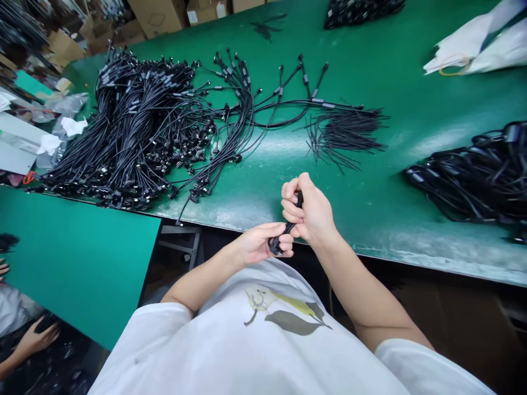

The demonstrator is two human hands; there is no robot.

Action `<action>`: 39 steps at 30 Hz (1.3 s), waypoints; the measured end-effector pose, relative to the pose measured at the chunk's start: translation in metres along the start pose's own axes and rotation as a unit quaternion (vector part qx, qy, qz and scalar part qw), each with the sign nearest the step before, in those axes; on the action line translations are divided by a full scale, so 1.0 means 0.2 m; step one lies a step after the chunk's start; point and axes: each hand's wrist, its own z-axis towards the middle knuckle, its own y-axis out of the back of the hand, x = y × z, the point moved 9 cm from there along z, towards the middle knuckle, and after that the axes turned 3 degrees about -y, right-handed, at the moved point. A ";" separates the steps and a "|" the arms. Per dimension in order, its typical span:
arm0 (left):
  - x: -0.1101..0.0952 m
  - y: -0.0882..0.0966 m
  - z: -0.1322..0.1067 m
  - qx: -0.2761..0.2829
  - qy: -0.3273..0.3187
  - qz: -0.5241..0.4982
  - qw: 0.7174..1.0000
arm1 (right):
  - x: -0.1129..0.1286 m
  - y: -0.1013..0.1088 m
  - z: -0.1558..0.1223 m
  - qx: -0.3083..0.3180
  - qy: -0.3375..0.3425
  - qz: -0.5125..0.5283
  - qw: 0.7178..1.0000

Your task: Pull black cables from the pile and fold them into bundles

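A black cable [290, 227], folded into a small bundle, is held between my two hands at the table's front edge. My left hand [263, 241] is closed around its lower end, thumb on top. Round the upper end, the fingers of my right hand [308, 211] are curled. Whether a tie goes around the bundle is hidden by my fingers. Beyond my hands lies a pile of thin black twist ties [349, 131]. To the left spreads a large heap of loose black cables [135, 120] with small connectors and grey sleeves.
Bundled black cables [473, 175] lie at the right, and more bundles [362, 11] at the back. A white bag [481, 46] sits at the far right. Another person's hand [37, 336] holds something dark at the lower left, near a second green table [82, 263].
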 end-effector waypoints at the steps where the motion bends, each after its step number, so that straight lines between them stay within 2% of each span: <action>1: 0.01 0.01 0.00 -0.003 -0.006 0.002 1.000 | -0.01 0.00 0.00 -0.004 0.003 -0.004 1.000; 4: 0.02 0.05 0.00 -0.032 -0.028 0.019 0.999 | -0.01 0.06 -0.03 -0.016 0.032 -0.067 0.997; 6: -0.02 0.11 -0.02 -0.076 -0.067 0.046 0.994 | 0.04 0.14 -0.04 -0.010 0.079 -0.190 0.979; 7: -0.06 0.14 -0.04 -0.102 -0.095 0.061 0.988 | 0.08 0.21 -0.05 -0.018 0.114 -0.275 0.954; 8: -0.11 0.17 -0.06 -0.127 -0.128 0.075 0.981 | 0.15 0.29 -0.05 -0.041 0.151 -0.366 0.917; 10: -0.21 0.21 -0.10 -0.164 -0.188 0.096 0.964 | 0.30 0.49 -0.02 -0.127 0.207 -0.522 0.818; 12: -0.27 0.21 -0.12 -0.178 -0.219 0.107 0.953 | 0.42 0.68 0.05 -0.210 0.205 -0.621 0.727; 14: -0.28 0.19 -0.10 -0.173 -0.222 0.117 0.952 | 0.46 0.82 0.16 -0.235 0.155 -0.680 0.677; 17: -0.24 0.16 -0.05 -0.157 -0.211 0.127 0.956 | 0.44 0.88 0.29 -0.210 0.104 -0.727 0.646; 20: -0.22 0.17 -0.03 -0.154 -0.213 0.121 0.957 | 0.43 0.85 0.29 -0.206 0.121 -0.721 0.650; 23: -0.24 0.18 -0.02 -0.153 -0.210 0.113 0.959 | 0.44 0.80 0.19 -0.204 0.167 -0.674 0.690; 25: -0.24 0.16 -0.01 -0.142 -0.204 0.112 0.962 | 0.42 0.74 0.13 -0.184 0.178 -0.624 0.739; 27: -0.25 0.12 0.01 -0.123 -0.196 0.111 0.967 | 0.34 0.67 0.08 -0.144 0.151 -0.544 0.813; 29: -0.25 0.08 0.03 -0.098 -0.182 0.108 0.972 | 0.21 0.54 0.05 -0.078 0.105 -0.450 0.884; 30: -0.25 0.06 0.04 -0.086 -0.175 0.108 0.975 | 0.14 0.47 0.03 -0.041 0.085 -0.412 0.906; 32: -0.26 0.05 0.06 -0.077 -0.175 0.112 0.975 | 0.02 0.32 -0.02 0.022 0.060 -0.371 0.926; 34: -0.29 0.06 0.06 -0.088 -0.203 0.137 0.966 | -0.03 0.21 -0.07 0.043 0.081 -0.386 0.918; 35: -0.31 0.08 0.05 -0.099 -0.224 0.159 0.956 | -0.03 0.17 -0.09 0.042 0.111 -0.418 0.901; 36: -0.33 0.09 0.04 -0.112 -0.245 0.189 0.944 | -0.02 0.13 -0.11 0.036 0.153 -0.466 0.871; 37: -0.35 0.11 0.03 -0.127 -0.264 0.228 0.929 | 0.00 0.09 -0.13 0.028 0.200 -0.527 0.826; 39: -0.38 0.14 0.00 -0.160 -0.288 0.328 0.885 | 0.04 0.01 -0.19 0.026 0.291 -0.653 0.698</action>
